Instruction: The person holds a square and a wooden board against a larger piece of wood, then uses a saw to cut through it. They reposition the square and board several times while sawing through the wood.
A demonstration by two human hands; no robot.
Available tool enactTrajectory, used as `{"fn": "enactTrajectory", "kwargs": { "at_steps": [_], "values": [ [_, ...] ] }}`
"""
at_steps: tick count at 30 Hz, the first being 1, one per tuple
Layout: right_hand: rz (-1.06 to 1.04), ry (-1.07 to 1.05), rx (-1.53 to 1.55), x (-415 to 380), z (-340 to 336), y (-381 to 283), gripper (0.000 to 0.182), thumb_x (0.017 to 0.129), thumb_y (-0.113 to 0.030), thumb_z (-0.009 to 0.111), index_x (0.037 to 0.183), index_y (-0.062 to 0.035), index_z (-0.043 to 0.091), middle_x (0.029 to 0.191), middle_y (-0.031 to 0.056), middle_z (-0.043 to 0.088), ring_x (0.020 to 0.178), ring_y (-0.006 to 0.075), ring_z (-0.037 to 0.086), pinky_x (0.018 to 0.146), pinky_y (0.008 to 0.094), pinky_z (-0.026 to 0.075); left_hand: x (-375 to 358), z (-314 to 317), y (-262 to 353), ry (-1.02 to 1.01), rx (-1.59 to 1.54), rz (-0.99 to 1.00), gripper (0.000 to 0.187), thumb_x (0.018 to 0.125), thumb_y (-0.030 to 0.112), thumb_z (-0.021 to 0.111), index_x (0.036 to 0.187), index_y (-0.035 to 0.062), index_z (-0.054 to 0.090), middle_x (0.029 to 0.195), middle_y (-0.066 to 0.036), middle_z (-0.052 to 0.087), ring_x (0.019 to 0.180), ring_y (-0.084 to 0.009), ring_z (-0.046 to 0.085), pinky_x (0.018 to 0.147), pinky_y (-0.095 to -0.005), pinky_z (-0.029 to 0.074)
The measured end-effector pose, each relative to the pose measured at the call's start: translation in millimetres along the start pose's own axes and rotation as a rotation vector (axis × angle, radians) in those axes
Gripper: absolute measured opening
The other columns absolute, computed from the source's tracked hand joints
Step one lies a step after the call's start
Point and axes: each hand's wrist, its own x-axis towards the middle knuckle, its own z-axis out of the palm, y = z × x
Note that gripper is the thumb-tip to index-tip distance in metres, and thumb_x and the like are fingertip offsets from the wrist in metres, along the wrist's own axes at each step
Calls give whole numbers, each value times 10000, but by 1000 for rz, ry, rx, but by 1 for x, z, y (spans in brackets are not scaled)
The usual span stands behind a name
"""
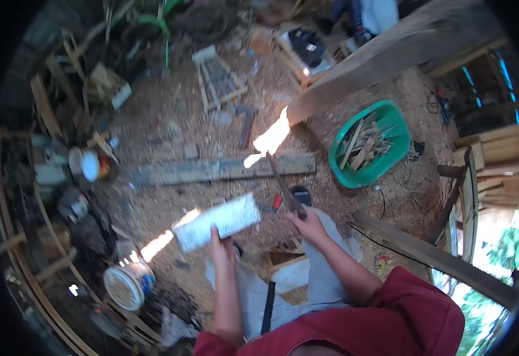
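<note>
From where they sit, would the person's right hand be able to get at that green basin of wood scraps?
Probably not as things stand. The right hand is shut on a long blade, and the green basin lies well beyond it on the sawdust floor. Nothing blocks the way; leaning forward might do it.

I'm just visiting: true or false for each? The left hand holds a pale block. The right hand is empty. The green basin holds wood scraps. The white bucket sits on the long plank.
1. The left hand holds a pale block: true.
2. The right hand is empty: false; it grips a long blade.
3. The green basin holds wood scraps: true.
4. The white bucket sits on the long plank: false; it stands on the sawdust floor, apart from the plank.
</note>
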Motion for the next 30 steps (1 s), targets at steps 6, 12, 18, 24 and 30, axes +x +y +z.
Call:
{"fn": "enactTrajectory", "kwargs": {
  "at_steps": [6,12,18,24,30],
  "values": [
    [49,362,-21,-233,-77,-105,322,1033,-320,715,1164,-27,737,863,18,736,645,116,667,604,307,540,-163,80,124,-164,186,-111,583,1082,385,632,1507,6,502,1387,-136,672,1220,-329,676,1049,-479,567],
    [-290,1048,559,-465,37,-74,149,1031,-186,724,1053,-41,752,827,17,724,680,84,572,628,293,472,-159,96,209,-567,732,-73,477,1052,303,653,1371,-43,574,1192,-125,703,1028,-223,683,911,-398,582],
    [-160,1825,847,-631,203,-30,141,1061,-172,690,991,-51,700,804,-16,683,706,50,524,660,264,427,-208,161,244,-924,791,-195,322,1003,202,641,1239,-17,621,1129,-113,718,950,-205,714,850,-381,601],
    [190,2361,994,-704,282,-32,225,1100,-221,650,933,-73,615,739,-36,603,666,43,527,612,244,406,-289,180,255,-1120,912,-385,373,993,185,613,1308,-14,618,1190,-125,730,1030,-251,729,903,-390,589],
    [-56,2428,1238,-689,219,34,228,1087,-237,672,920,-108,587,681,-47,566,535,31,479,475,231,352,-358,154,200,-1239,1137,-365,403,1025,181,630,1389,15,577,1241,-134,721,1127,-296,717,966,-456,615]
  ]
}}
